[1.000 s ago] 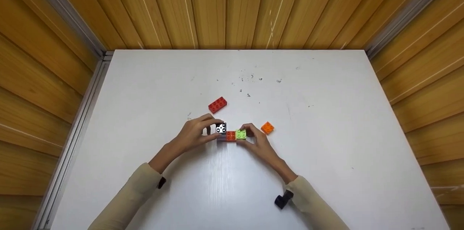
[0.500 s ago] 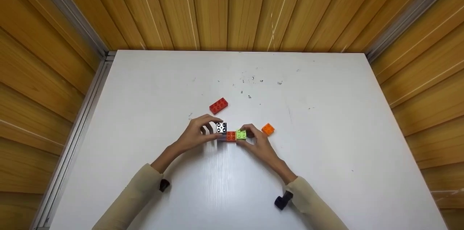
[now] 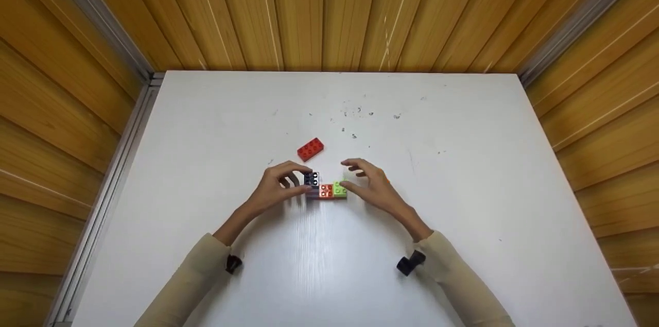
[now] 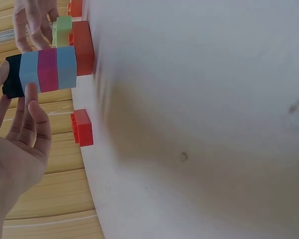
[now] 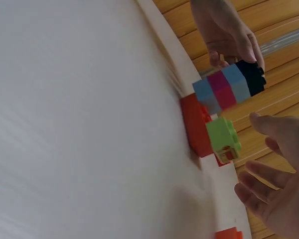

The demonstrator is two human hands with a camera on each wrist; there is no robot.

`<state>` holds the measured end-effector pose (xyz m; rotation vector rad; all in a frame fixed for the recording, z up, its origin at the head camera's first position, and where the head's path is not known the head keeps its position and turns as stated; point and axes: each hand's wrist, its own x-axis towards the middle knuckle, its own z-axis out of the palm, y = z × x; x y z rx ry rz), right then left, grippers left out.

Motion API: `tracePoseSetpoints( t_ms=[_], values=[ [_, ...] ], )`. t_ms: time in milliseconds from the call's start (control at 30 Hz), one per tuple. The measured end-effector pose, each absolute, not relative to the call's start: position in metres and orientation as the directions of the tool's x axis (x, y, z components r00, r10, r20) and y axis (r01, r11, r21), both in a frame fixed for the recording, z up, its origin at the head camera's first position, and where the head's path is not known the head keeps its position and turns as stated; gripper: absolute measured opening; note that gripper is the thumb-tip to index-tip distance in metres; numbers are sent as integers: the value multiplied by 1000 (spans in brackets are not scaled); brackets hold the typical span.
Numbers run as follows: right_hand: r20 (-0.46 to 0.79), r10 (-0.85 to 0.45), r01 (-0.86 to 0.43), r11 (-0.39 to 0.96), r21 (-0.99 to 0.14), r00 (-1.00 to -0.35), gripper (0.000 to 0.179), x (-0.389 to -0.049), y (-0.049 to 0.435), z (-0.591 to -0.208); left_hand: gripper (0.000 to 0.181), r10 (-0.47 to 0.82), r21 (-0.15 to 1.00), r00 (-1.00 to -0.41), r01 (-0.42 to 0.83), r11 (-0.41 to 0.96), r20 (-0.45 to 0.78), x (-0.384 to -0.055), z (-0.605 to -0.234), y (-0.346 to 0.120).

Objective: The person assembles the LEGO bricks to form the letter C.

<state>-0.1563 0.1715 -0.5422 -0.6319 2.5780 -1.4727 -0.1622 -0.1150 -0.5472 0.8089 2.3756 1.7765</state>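
My left hand [image 3: 272, 184] pinches the upper part of a brick tower between thumb and fingers. From the top down, the tower shows a black brick [image 4: 13, 76], a light blue brick [image 4: 29, 67], a pink brick [image 4: 48, 69] and another light blue brick [image 4: 67, 67]. It stands at one end of a long red-orange brick [image 3: 326, 191] on the table. A lime green brick [image 5: 221, 133] with a small print sits at the other end. Beside the green brick, my right hand [image 3: 376, 188] is spread and holds nothing; in the head view its thumb overlaps the brick.
A loose red brick [image 3: 310, 149] lies on the white table [image 3: 231, 116], beyond the tower. An orange brick [image 5: 229, 234] shows at the bottom of the right wrist view; in the head view the right hand hides it. Wood-panelled walls [image 3: 319, 13] enclose the table.
My right hand has let go of the green brick and moved up and right, fingers spread. The tower's top has leaned slightly left in my left hand, which keeps its grip.
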Motion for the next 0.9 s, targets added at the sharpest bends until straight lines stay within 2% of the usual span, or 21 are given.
tracePoseSetpoints(
  t_ms=[233,433,567,767,900],
  values=[
    [68,-475,-305,442,-843,-877,39,-211,169,-522,36,443,920,-870,332,209,214,-163,-548,-115],
    [10,-528,-296,460,-837,-849,58,-254,146,-532,37,457,920,-868,324,221,196,-164,-549,-112],
    [41,-557,-365,485,-795,-830,62,-263,133,-544,36,460,922,-862,332,199,211,-164,-551,-108],
    [80,-657,-528,521,-670,-749,50,-266,114,-555,37,449,907,-859,368,207,246,-162,-549,-107],
    [84,-691,-568,512,-644,-718,43,-267,107,-558,38,432,901,-863,378,212,261,-161,-548,-110]
  ],
)
